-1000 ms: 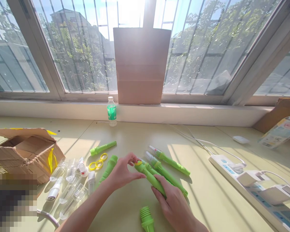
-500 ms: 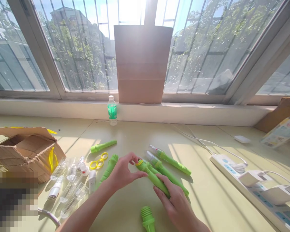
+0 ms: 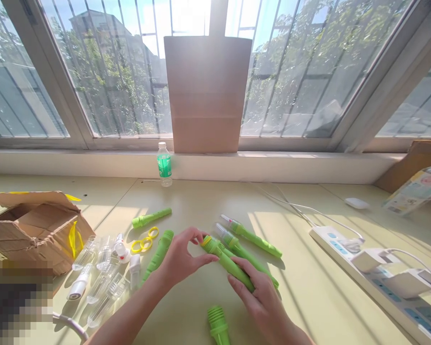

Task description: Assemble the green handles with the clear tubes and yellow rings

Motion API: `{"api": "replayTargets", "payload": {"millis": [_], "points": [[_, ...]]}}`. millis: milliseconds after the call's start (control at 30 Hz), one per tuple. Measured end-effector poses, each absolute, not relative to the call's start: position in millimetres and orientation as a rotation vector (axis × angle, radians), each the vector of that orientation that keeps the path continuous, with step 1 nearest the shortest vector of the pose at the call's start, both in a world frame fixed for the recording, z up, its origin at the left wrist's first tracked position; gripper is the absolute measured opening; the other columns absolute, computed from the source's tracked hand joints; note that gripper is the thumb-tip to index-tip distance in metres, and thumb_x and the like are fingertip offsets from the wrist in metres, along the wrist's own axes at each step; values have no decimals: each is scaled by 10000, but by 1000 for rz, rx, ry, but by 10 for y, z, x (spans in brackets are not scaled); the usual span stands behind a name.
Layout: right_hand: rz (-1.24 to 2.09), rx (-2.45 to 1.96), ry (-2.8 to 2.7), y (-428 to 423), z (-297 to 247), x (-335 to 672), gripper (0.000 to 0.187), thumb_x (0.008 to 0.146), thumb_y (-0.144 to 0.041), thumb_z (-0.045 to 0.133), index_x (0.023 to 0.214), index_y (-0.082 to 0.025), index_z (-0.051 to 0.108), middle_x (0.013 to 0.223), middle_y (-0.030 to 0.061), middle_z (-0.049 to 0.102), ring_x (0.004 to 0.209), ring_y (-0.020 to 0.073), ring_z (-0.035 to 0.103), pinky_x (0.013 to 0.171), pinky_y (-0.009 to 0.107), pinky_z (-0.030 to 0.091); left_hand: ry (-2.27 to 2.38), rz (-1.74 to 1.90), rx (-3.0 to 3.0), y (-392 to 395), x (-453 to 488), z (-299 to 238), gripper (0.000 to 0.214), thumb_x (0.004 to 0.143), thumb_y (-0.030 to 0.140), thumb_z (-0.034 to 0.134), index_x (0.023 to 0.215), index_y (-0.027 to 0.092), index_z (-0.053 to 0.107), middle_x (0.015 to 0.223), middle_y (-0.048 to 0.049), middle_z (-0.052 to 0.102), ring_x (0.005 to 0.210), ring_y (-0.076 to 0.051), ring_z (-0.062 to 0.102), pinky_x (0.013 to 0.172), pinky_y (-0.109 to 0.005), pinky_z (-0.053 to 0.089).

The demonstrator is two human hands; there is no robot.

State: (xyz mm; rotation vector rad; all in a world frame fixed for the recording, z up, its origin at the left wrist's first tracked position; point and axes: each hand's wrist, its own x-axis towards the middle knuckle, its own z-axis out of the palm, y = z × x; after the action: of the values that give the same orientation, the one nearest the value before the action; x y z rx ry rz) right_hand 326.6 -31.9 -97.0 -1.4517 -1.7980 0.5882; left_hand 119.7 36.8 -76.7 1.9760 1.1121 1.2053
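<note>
My right hand point(image 3: 262, 299) is wrapped round the lower part of a green plastic wand handle point(image 3: 227, 261) that lies slanted over the table. My left hand point(image 3: 181, 258) pinches the handle's upper end, where a yellow ring point(image 3: 206, 241) sits on the tip. Two more green wands with clear tips point(image 3: 253, 236) lie just behind. Loose yellow rings point(image 3: 144, 242) and another green handle point(image 3: 158, 255) lie left of my left hand.
An open cardboard box point(image 3: 36, 230) and several clear plastic tubes point(image 3: 100, 273) lie at the left. A green threaded piece point(image 3: 217, 326) is near the front edge. A water bottle point(image 3: 164, 164) and brown paper bag point(image 3: 204, 93) stand by the window. A power strip point(image 3: 373, 270) with cables lies right.
Both hands keep their hold on the green handle with only slight shifts. The view has moved a little.
</note>
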Motion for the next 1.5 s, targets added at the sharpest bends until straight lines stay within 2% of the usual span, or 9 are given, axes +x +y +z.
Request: {"api": "replayTargets", "payload": {"millis": [167, 333, 567, 833, 933, 1000, 1133, 1233, 1500], "points": [[765, -1451, -1741, -321, -933, 3249, 312, 904, -445, 514, 1093, -216, 610, 789, 43, 700, 671, 234, 627, 572, 320, 489, 1070, 1179, 2004, 367, 1183, -786, 451, 632, 384, 864, 845, 242, 492, 992, -12, 728, 821, -191, 649, 794, -359, 527], [912, -1408, -1653, -324, -873, 3233, 310, 901, -450, 516, 1071, -210, 616, 969, 73, 732, 881, 281, 668, 599, 314, 510, 1044, 1211, 1854, 378, 1214, -808, 421, 647, 323, 859, 839, 234, 495, 977, -17, 727, 867, -196, 668, 788, -347, 537], [934, -1366, -1604, -324, -864, 3225, 260, 885, -426, 553, 1029, -221, 626, 761, 27, 671, 915, 287, 674, 705, 323, 544, 997, 1260, 1765, 337, 1280, -743, 363, 684, 254, 829, 841, 228, 502, 1020, -25, 735, 941, -195, 677, 799, -336, 537], [987, -1378, -1499, -328, -854, 3207, 274, 873, -434, 575, 1032, -219, 637, 806, 36, 667, 870, 270, 644, 705, 326, 521, 1071, 1241, 1790, 315, 1289, -775, 350, 694, 255, 815, 748, 223, 471, 1057, -27, 745, 893, -196, 676, 822, -362, 542], [1066, -1367, -1430, -325, -877, 3212, 295, 867, -452, 594, 1052, -226, 637, 842, 31, 660, 746, 216, 603, 626, 298, 485, 1100, 1268, 1820, 317, 1288, -778, 353, 683, 291, 828, 741, 222, 486, 1044, -31, 751, 897, -208, 680, 804, -362, 543], [1184, -1349, -1341, -330, -881, 3203, 334, 849, -485, 622, 1060, -226, 634, 771, 7, 618, 587, 154, 511, 509, 268, 410, 1105, 1275, 1824, 323, 1279, -770, 360, 669, 303, 839, 761, 223, 500, 1025, -34, 754, 894, -211, 683, 807, -366, 542], [1413, -1313, -1150, -346, -836, 3153, 409, 773, -555, 691, 984, -207, 647, 552, -76, 380, 459, 82, 284, 432, 235, 218, 1069, 1234, 1839, 340, 1247, -751, 407, 648, 307, 857, 817, 228, 496, 1008, -31, 751, 916, -209, 681, 802, -355, 542], [1439, -1328, -1071, -347, -795, 3126, 428, 736, -568, 713, 944, -201, 647, 528, -87, 336, 458, 74, 263, 439, 232, 178, 1057, 1199, 1833, 346, 1236, -755, 433, 641, 301, 863, 828, 230, 479, 1018, -29, 747, 898, -201, 678, 801, -351, 544], [1500, -1298, -1096, -303, -789, 3167, 403, 777, -547, 692, 937, -185, 614, 498, -104, 340, 423, 59, 247, 419, 225, 143, 1147, 1172, 1840, 346, 1245, -793, 413, 657, 363, 848, 768, 222, 476, 1009, -37, 740, 841, -198, 658, 818, -374, 560]]}}
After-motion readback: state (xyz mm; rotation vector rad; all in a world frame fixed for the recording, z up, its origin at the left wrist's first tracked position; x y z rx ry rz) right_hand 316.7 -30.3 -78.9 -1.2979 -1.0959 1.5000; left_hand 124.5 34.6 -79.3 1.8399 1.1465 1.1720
